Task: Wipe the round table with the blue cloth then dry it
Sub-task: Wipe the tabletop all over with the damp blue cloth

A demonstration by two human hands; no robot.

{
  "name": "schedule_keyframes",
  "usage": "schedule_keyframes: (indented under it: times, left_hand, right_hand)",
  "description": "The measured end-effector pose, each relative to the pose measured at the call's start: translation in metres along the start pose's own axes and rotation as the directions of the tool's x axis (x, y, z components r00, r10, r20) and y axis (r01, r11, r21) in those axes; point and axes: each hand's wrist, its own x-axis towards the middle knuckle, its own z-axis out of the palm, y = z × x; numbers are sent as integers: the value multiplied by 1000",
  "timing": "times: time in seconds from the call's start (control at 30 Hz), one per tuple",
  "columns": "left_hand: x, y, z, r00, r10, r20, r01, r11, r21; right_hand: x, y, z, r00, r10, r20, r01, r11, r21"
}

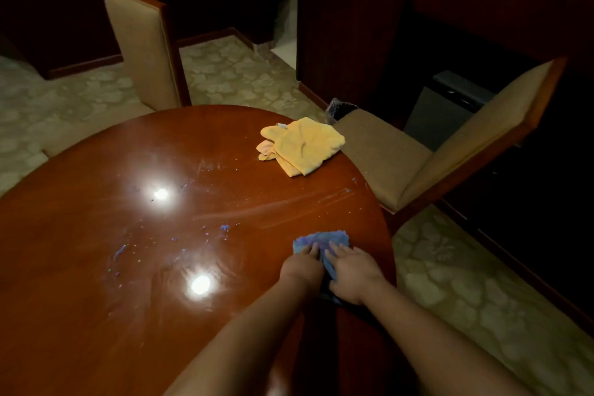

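Both hands lie flat on the blue cloth (321,243), the left hand (303,262) and the right hand (352,270) side by side with fingers stretched forward, so the grip is a pressing one rather than a clutch: straight fingers bear down and nothing is curled round the fabric. That placing looks chosen to spread weight over the cloth and keep it from bunching as it slides. The cloth sits under and just ahead of the fingertips, near the right-hand rim of the round surface (96,267), whose edge curves away just to the right of the right hand, so there is little room to push that way before the cloth runs off. Ahead of the hands faint wet streaks cross the wood; to their left, blue specks (221,228) and smears lie scattered between two bright lamp reflections, which I judge to be the work left. Open room runs left and forward. The yellow cloth (302,146) lies crumpled well ahead of the hands near the far rim, probably parked for drying. A chair (401,154) stands just beyond that rim, to the right of the grip.
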Motion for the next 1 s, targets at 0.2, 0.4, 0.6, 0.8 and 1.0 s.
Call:
schedule_keyframes:
  times: [0.2, 0.4, 0.6, 0.8, 1.0]
  left_hand:
    - [53, -13, -21, 998, -59, 20, 58, 998, 14]
    - [109, -31, -51, 993, -116, 12, 116, 993, 19]
    - [133, -46, -67, 977, -210, -30, 204, 971, -128]
    - [104, -25, -66, 980, -197, -39, 192, 976, -107]
    - [67, 14, -44, 988, -154, -11, 154, 988, -32]
  right_hand:
    - [42, 33, -23, 1000, -11, 2, 11, 1000, 14]
    - [95, 63, -54, 999, -23, -27, 23, 1000, -13]
    - [131, 80, -79, 996, -72, -53, 69, 996, -50]
    - [102, 79, -66, 995, -99, 4, 100, 993, -64]
    - [50, 70, -39, 994, -102, 33, 105, 986, -127]
